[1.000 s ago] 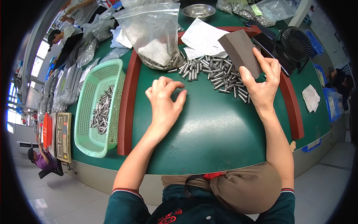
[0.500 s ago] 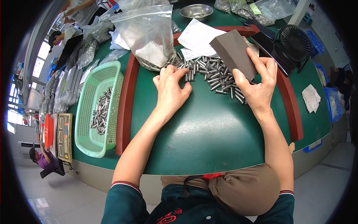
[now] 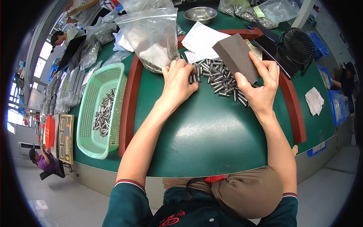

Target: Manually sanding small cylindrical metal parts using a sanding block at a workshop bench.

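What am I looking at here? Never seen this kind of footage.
One fisheye camera on a person's head looks down at their bare hands; straight edges bend near the rim. No robot. On the dark green work table lies a pile of small silver metal cylinders. The left hand rests on the pile's left edge. The right hand holds a flat grey-brown rectangular block. To the left stands a mint-green plastic basket holding more cylinders, behind it a clear plastic bag.

green tabletop (image 3: pixel 211 128) carries loose metal pins (image 3: pixel 219 77), a green basket (image 3: pixel 100 109), plastic bags (image 3: pixel 151 30), papers (image 3: pixel 202 38), a black fan (image 3: pixel 298 47).
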`<move>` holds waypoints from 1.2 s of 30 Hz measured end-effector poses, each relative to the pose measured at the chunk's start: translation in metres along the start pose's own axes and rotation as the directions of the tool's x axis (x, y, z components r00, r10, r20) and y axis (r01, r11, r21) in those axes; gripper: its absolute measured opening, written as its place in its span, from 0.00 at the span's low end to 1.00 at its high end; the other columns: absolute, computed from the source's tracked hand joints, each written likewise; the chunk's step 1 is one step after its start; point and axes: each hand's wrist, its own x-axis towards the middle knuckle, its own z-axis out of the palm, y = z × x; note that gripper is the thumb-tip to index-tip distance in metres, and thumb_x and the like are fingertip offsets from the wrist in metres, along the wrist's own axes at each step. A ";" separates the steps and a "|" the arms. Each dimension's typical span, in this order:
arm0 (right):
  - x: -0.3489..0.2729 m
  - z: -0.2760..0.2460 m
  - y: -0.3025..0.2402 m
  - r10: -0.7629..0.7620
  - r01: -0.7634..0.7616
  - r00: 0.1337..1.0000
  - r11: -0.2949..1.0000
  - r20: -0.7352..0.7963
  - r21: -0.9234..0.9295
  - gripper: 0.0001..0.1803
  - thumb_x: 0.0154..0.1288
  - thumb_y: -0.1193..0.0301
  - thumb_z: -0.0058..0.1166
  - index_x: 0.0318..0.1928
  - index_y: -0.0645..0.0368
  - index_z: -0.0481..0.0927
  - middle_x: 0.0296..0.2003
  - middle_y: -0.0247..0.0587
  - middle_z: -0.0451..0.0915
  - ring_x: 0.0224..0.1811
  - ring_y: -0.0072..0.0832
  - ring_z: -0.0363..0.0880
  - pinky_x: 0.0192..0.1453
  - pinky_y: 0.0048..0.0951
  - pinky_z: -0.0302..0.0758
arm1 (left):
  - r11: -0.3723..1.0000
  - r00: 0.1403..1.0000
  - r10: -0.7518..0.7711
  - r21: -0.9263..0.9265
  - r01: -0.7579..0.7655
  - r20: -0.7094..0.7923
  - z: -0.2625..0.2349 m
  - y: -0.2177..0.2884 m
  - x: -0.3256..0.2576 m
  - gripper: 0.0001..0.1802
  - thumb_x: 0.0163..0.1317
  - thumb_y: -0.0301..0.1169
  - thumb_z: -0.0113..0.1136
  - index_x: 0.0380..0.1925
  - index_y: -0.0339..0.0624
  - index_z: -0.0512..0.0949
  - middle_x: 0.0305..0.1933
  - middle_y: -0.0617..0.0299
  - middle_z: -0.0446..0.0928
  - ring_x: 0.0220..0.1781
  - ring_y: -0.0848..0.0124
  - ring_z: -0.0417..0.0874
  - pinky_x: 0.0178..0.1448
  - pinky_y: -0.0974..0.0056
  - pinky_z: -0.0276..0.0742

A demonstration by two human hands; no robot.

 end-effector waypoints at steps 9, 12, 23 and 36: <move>-0.002 0.000 0.000 -0.006 0.006 1.000 1.000 0.012 -0.007 0.32 0.37 0.63 0.70 0.48 0.61 0.83 0.33 0.39 0.72 0.37 0.33 0.68 0.45 0.34 0.67 | 0.666 0.972 -0.232 -0.735 0.128 -0.041 -0.028 0.017 -0.038 0.19 0.49 0.18 0.64 0.43 0.34 0.73 0.41 0.60 0.77 0.36 0.73 0.81 0.43 0.68 0.77; -0.003 -0.004 -0.005 -0.015 0.016 0.999 1.000 0.042 -0.018 0.31 0.40 0.66 0.67 0.50 0.61 0.82 0.34 0.38 0.72 0.39 0.31 0.68 0.46 0.32 0.68 | 0.147 0.925 -0.316 -0.953 0.266 0.210 -0.037 0.013 -0.057 0.19 0.56 0.16 0.61 0.48 0.34 0.71 0.48 0.57 0.76 0.39 0.73 0.82 0.48 0.70 0.78; -0.007 -0.001 -0.010 -0.014 0.020 0.993 0.999 0.121 -0.049 0.31 0.42 0.69 0.64 0.53 0.60 0.80 0.35 0.38 0.71 0.40 0.30 0.68 0.47 0.30 0.68 | -0.170 0.897 -0.276 -0.936 0.307 0.344 -0.040 0.007 -0.073 0.26 0.58 0.24 0.64 0.57 0.37 0.69 0.47 0.53 0.78 0.44 0.68 0.83 0.50 0.66 0.80; -0.007 0.000 -0.011 -0.029 0.034 0.991 0.999 0.128 -0.040 0.31 0.42 0.69 0.64 0.53 0.60 0.80 0.35 0.37 0.71 0.39 0.29 0.68 0.46 0.30 0.68 | -0.266 0.877 -0.250 -0.900 0.346 0.411 -0.041 0.004 -0.075 0.24 0.63 0.25 0.59 0.60 0.34 0.67 0.50 0.50 0.77 0.46 0.65 0.83 0.51 0.65 0.81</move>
